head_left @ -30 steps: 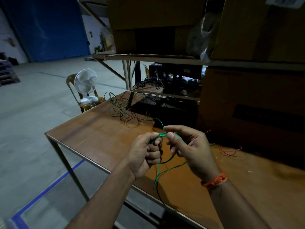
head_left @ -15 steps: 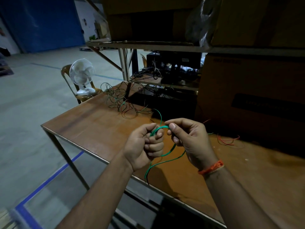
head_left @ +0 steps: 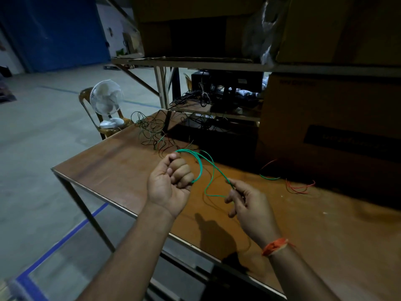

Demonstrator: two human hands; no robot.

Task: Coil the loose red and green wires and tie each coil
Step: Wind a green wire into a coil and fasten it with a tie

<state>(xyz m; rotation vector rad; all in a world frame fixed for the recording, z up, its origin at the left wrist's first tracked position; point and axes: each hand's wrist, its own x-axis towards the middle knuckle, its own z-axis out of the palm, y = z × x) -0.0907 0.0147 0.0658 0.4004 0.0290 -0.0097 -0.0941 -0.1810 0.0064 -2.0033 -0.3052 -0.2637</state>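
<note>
Looping out of the left hand (head_left: 171,183) in a bundle of arcs, green wire (head_left: 200,168), held above the brown table (head_left: 108,170). Gripped there in a closed fist, fingers curled round the gathered turns. Trailing rightward to the right hand (head_left: 245,203), pinched between thumb and forefinger, remaining fingers loosely bent; hands apart, a slack dip of wire between. Wearing an orange thread band (head_left: 274,246) at the right wrist. Lying farther back on the table, a tangle of loose wires (head_left: 155,135), dark in this light, colours hard to tell. Resting well to the right, a red wire piece (head_left: 298,187). Standing beyond the table's far corner, a white fan (head_left: 106,101) on a chair.
</note>
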